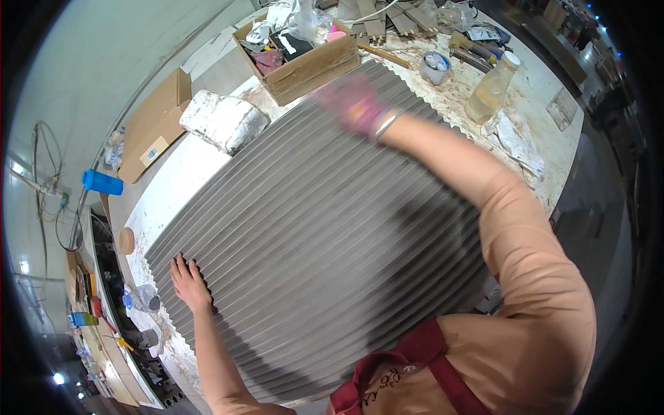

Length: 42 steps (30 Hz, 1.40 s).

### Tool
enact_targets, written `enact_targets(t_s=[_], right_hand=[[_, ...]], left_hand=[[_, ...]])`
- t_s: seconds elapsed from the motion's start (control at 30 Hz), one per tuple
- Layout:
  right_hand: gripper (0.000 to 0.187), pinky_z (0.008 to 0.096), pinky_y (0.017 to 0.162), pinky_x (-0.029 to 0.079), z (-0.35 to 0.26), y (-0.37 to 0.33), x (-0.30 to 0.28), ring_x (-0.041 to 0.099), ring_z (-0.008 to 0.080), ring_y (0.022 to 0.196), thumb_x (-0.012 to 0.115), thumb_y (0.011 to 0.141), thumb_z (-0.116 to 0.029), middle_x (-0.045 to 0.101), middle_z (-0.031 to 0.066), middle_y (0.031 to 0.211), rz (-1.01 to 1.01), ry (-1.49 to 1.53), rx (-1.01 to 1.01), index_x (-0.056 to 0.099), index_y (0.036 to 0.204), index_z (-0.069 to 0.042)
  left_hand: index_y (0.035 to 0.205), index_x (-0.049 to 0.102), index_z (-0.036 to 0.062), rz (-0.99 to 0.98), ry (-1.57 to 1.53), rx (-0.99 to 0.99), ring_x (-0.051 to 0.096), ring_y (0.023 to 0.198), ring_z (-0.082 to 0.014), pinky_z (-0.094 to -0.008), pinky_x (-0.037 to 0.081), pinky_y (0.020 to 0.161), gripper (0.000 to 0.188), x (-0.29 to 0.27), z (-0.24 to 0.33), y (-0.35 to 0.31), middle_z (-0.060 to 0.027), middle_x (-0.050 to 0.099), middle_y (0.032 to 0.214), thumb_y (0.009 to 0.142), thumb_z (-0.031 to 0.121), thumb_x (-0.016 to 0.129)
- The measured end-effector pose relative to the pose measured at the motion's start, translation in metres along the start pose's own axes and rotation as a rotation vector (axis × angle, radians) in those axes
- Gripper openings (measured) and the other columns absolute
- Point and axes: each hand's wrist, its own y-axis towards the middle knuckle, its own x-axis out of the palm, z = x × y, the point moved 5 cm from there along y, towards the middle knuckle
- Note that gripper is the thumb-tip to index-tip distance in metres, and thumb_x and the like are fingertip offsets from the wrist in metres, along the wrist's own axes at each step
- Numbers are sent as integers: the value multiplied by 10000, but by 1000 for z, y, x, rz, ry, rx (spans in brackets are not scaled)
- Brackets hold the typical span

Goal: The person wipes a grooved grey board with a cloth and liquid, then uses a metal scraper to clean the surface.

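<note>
A large grey ribbed panel [297, 235] covers most of the worktable in front of me, its ridges running slantwise. My bare left hand [189, 282] rests on the panel's left edge, fingers stretched out and holding nothing. Over the far end of the panel is my right hand [356, 107], in a pink glove and smeared by motion. Its fingers are too blurred to read, and I cannot tell whether anything is in them. Close by that hand stands an open cardboard box [311, 72] with cloths, plastic bags and other small items.
Left of the panel's far end lie a white wrapped bundle [223, 121] and a brown carton [155, 128]. A blue cup [102, 182] stands farther left. At the far right are a bottle of yellowish liquid [492, 90], a small tub [435, 68] and hand tools [474, 52].
</note>
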Motion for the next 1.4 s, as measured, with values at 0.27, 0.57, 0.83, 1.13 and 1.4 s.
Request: enact_targets(t_s=[0.27, 0.57, 0.83, 1.13, 1.4], right_hand=[[328, 421, 1011, 375, -261, 22, 58, 560, 289, 1097, 488, 902, -356, 616, 127, 1133, -376, 580, -28, 627, 1059, -104], [313, 419, 751, 507, 162, -15, -52, 656, 316, 850, 454, 933, -398, 666, 139, 957, -397, -592, 514, 637, 1084, -194], [289, 447, 865, 472, 103, -12, -44, 612, 339, 1000, 463, 933, -322, 611, 156, 1105, -356, -292, 513, 588, 1170, -214], [310, 447, 778, 503, 90, -7, -56, 614, 345, 969, 544, 858, -275, 601, 186, 1068, -465, -231, 426, 591, 1159, -223], [389, 435, 819, 494, -72, 32, 39, 602, 316, 990, 548, 838, -214, 635, 95, 1100, 44, 178, -235, 551, 1225, -181]], left_hand=[[1397, 420, 143, 28, -12, 8, 352, 1330, -317, -455, 288, 1063, 493, -8, -4, -4, -126, 367, 1463, 1000, 418, 319], [1414, 389, 210, 4, 1, -15, 318, 1355, -296, -503, 261, 1060, 479, 1, -4, -2, -66, 323, 1497, 997, 432, 312], [1407, 399, 206, 6, 10, -8, 314, 1356, -297, -509, 258, 1059, 476, 1, -14, -2, -67, 321, 1498, 995, 429, 313], [1397, 411, 186, 25, -23, 0, 331, 1346, -304, -500, 276, 1051, 463, 0, -10, -4, -86, 351, 1478, 991, 399, 349], [1400, 404, 188, 26, 10, -12, 324, 1348, -291, -493, 276, 1060, 464, 2, -7, -1, -84, 356, 1471, 987, 393, 357]])
